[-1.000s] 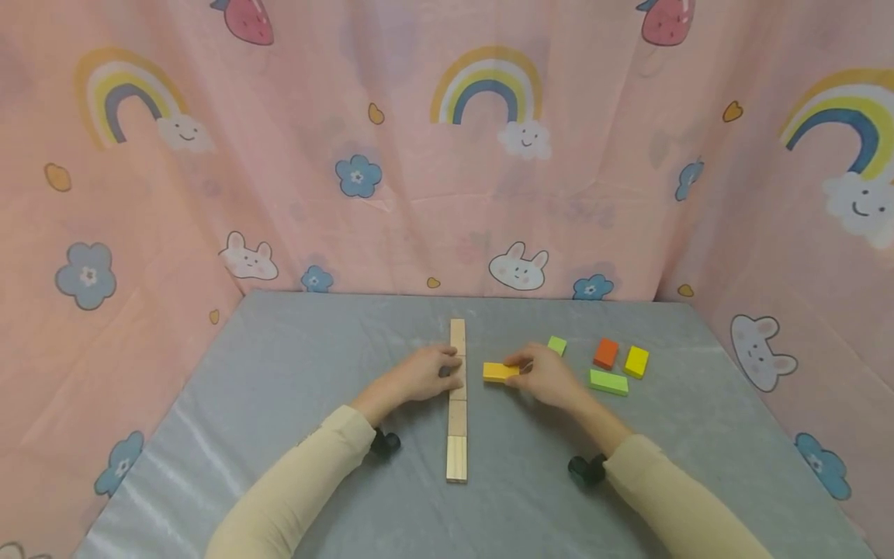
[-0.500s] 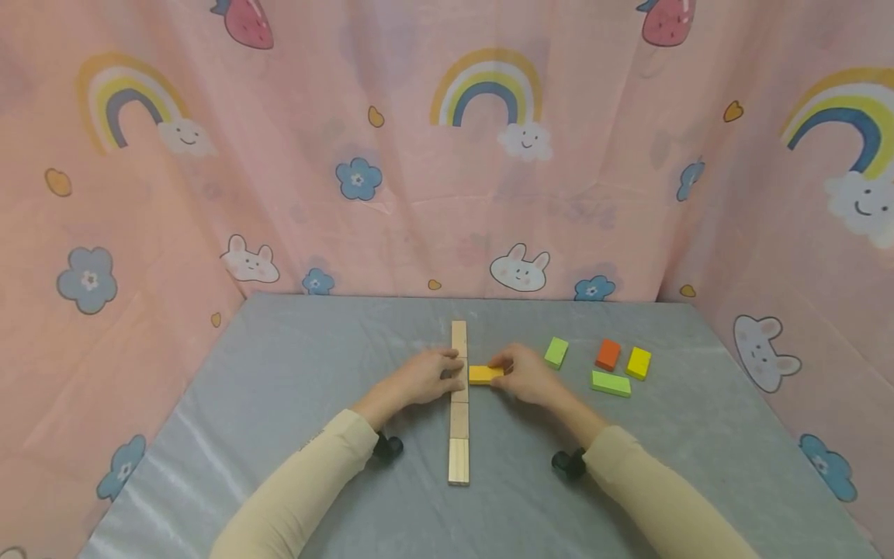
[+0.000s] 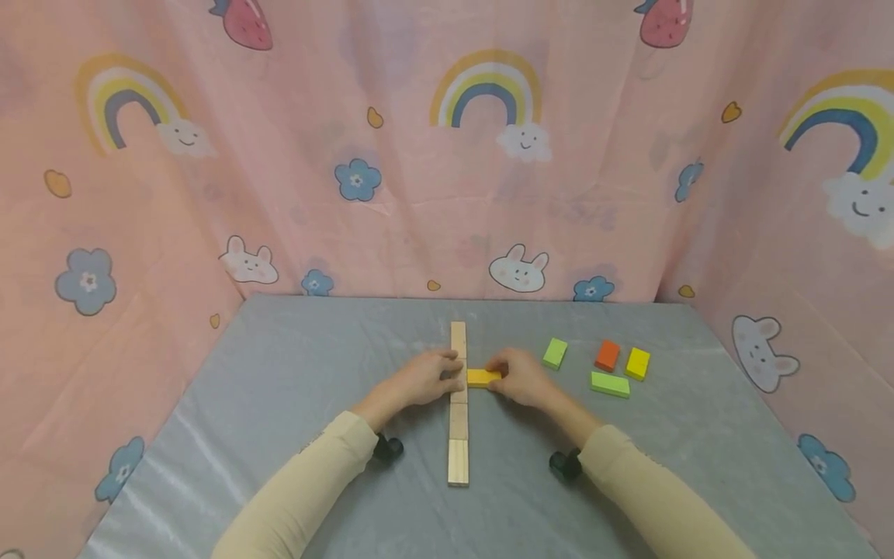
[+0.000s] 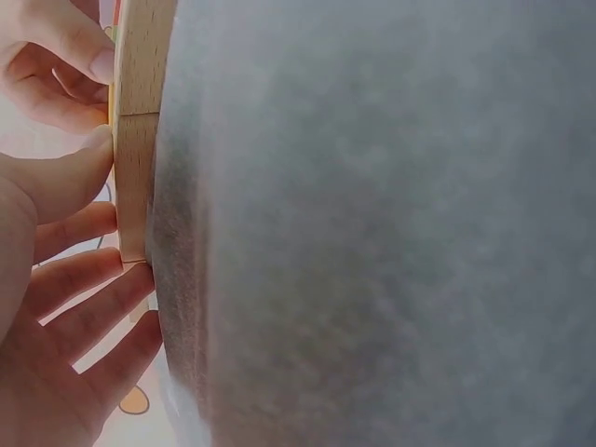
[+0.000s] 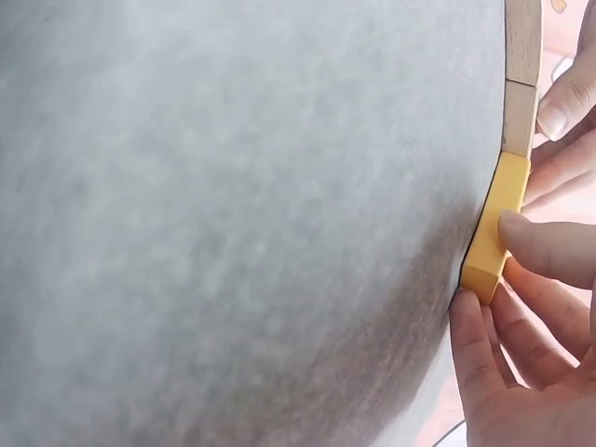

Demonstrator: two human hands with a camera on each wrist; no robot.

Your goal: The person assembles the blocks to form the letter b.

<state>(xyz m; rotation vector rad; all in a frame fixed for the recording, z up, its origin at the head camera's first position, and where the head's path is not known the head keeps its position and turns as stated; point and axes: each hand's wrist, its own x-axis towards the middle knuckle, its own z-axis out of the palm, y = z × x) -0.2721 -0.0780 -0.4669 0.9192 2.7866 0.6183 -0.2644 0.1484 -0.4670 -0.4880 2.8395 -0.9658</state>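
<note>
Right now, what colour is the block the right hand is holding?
Yellow-orange; the block shows best in the right wrist view.

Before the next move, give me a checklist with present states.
1. Right hand pinching the orange block: ok.
2. Orange block's end against the plain wooden row: ok, no gap visible.
3. Left hand touching the row: ok.
4. Row straight in the head view: ok.
5. Short green block, long green block, red block and yellow block apart from both hands: ok.
6. Grip firmness: cannot tell.
</note>
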